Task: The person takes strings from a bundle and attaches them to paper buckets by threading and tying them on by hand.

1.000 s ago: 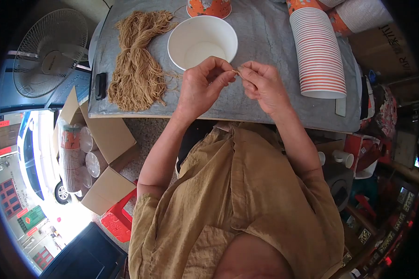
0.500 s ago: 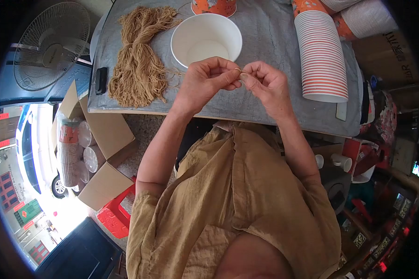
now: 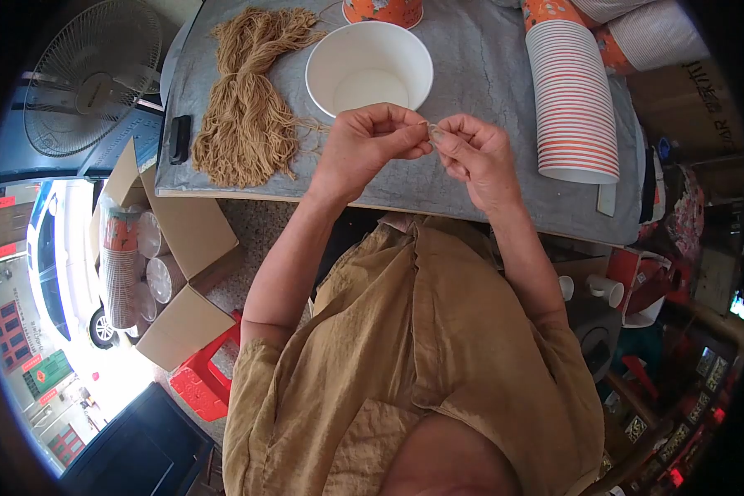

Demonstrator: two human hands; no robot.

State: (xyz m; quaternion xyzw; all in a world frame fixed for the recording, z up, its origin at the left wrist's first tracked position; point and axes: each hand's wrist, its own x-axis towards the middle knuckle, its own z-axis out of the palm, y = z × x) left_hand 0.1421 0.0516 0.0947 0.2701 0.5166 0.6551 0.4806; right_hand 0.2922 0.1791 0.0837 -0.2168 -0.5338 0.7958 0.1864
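Above the table's front edge, my left hand point(image 3: 374, 142) pinches a thin tan string point(image 3: 432, 128) between thumb and fingers. Close beside it, my right hand point(image 3: 477, 155) pinches the same string, its fingertips nearly meeting the left ones. A small loop of it shows between them; the rest is mostly hidden by the fingers. Just beyond the hands stands a wide white paper tub point(image 3: 369, 70), its open mouth facing up. To its left lies a thick bundle of tan string point(image 3: 244, 103), with loose strands trailing toward my left hand.
A long stack of orange-rimmed paper tubs point(image 3: 572, 103) lies at the right of the grey-covered table point(image 3: 479, 62). An orange patterned tub point(image 3: 383, 10) is at the back. A black object point(image 3: 179, 139) sits at the left edge. An open carton point(image 3: 192, 223) with stacked containers stands below left.
My right fingertips have shifted slightly, and the small loop of string shows a little more between the hands. My left hand keeps its pinch.
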